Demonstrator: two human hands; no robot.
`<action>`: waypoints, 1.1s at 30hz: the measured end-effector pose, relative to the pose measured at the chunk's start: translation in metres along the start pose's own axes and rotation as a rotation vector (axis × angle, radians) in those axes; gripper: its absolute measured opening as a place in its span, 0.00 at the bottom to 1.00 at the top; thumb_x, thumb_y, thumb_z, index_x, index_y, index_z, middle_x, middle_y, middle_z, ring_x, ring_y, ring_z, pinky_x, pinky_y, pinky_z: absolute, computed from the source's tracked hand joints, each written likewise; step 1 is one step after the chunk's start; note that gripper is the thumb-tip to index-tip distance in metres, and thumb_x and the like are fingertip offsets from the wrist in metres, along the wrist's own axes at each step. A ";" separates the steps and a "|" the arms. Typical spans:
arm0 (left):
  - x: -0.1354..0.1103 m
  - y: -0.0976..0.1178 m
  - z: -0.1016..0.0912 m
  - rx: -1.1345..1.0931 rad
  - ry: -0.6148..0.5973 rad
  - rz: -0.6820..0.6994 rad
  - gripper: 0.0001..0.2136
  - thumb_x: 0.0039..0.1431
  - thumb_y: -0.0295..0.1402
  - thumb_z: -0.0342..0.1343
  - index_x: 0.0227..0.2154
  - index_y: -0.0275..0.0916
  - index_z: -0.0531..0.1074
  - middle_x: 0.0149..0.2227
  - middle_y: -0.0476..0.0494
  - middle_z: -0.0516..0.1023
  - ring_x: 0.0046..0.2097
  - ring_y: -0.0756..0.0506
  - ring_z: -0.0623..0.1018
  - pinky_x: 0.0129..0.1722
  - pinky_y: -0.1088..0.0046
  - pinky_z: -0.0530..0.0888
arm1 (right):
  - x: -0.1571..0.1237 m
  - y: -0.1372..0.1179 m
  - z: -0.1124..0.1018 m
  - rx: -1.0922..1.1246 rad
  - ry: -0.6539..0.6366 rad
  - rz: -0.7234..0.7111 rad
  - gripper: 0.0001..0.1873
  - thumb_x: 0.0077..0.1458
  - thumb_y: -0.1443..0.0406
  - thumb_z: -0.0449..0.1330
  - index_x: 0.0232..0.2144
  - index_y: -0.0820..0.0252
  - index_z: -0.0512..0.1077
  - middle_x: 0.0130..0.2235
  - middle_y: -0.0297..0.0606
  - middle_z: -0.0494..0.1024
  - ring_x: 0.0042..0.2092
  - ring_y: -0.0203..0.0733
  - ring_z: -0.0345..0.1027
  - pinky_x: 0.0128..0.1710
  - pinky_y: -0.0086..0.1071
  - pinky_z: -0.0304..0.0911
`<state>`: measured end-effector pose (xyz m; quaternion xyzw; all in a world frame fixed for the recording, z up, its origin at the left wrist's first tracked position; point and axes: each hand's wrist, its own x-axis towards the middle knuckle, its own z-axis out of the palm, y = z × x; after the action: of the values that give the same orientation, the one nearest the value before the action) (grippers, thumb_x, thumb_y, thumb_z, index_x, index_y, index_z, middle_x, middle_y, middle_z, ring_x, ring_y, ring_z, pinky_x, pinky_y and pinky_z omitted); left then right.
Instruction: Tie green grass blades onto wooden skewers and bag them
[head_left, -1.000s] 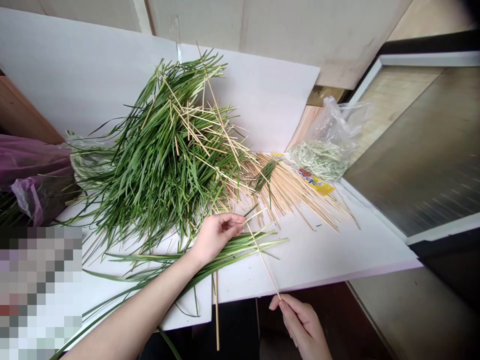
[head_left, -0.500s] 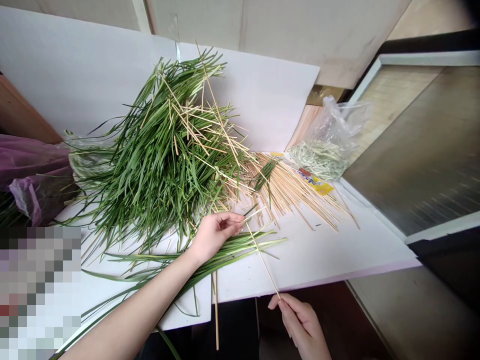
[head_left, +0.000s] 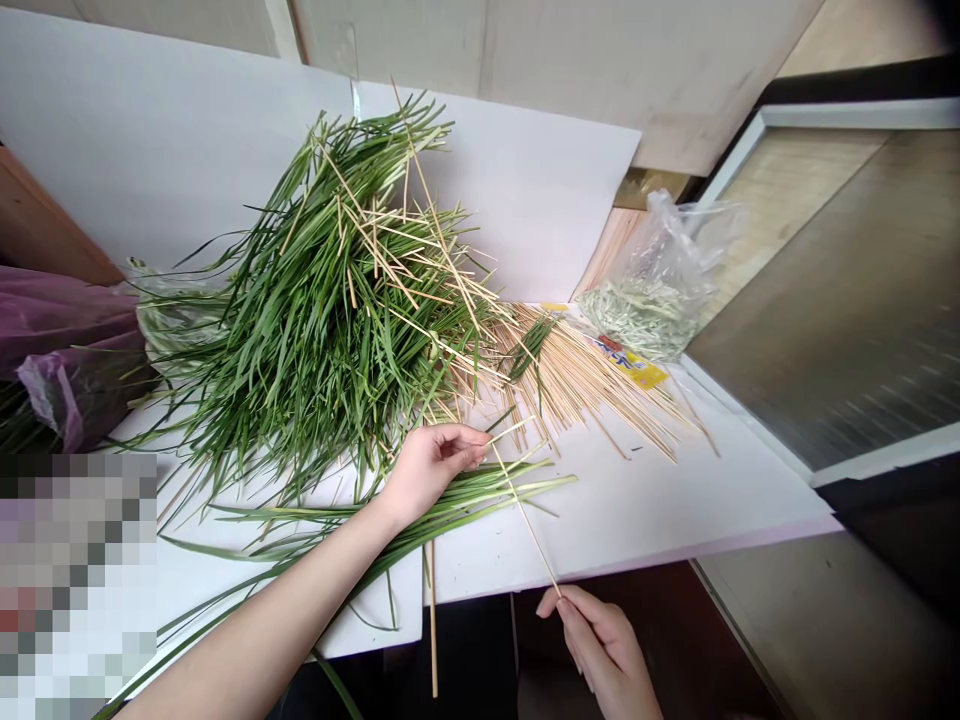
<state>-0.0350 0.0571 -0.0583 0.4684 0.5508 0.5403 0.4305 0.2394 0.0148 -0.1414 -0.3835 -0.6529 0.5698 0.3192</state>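
My left hand point(head_left: 429, 468) pinches the pale ends of a few long green chive stalks point(head_left: 480, 492) that lie across the white board point(head_left: 637, 510). My right hand point(head_left: 600, 640), below the board's front edge, pinches the lower end of a thin bamboo skewer point(head_left: 525, 520). The skewer slants up to the left and its tip meets the stalks at my left fingertips. Behind my left hand rises a big heap of chives point(head_left: 322, 300) with loose skewers scattered over it.
A fan of bamboo skewers point(head_left: 592, 385) lies right of the heap, beside a yellow wrapper point(head_left: 637, 370). A clear plastic bag point(head_left: 660, 285) of trimmings sits at the back right. A purple bag point(head_left: 60, 350) is at the left. One skewer point(head_left: 433, 620) hangs over the front edge.
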 end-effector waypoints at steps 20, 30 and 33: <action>-0.002 0.004 0.002 -0.213 -0.074 -0.046 0.13 0.47 0.36 0.71 0.34 0.34 0.81 0.30 0.45 0.82 0.31 0.50 0.78 0.34 0.75 0.74 | 0.000 0.003 0.001 0.012 -0.011 -0.039 0.21 0.70 0.52 0.52 0.32 0.55 0.78 0.16 0.25 0.50 0.17 0.34 0.45 0.18 0.29 0.42; 0.000 0.001 0.000 -0.407 -0.140 -0.117 0.12 0.49 0.33 0.72 0.36 0.33 0.82 0.30 0.44 0.82 0.32 0.51 0.78 0.34 0.78 0.74 | -0.001 0.001 0.001 0.020 0.017 -0.056 0.21 0.70 0.53 0.53 0.31 0.55 0.78 0.16 0.25 0.51 0.18 0.35 0.46 0.19 0.30 0.46; 0.000 0.003 -0.002 -0.429 -0.163 -0.151 0.13 0.47 0.32 0.72 0.35 0.32 0.82 0.30 0.43 0.82 0.33 0.51 0.79 0.35 0.77 0.75 | -0.002 0.002 0.001 0.027 0.027 -0.054 0.21 0.70 0.53 0.53 0.31 0.56 0.78 0.16 0.25 0.51 0.18 0.35 0.46 0.20 0.31 0.45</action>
<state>-0.0366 0.0566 -0.0548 0.3658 0.4200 0.5717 0.6025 0.2399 0.0133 -0.1432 -0.3690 -0.6510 0.5645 0.3484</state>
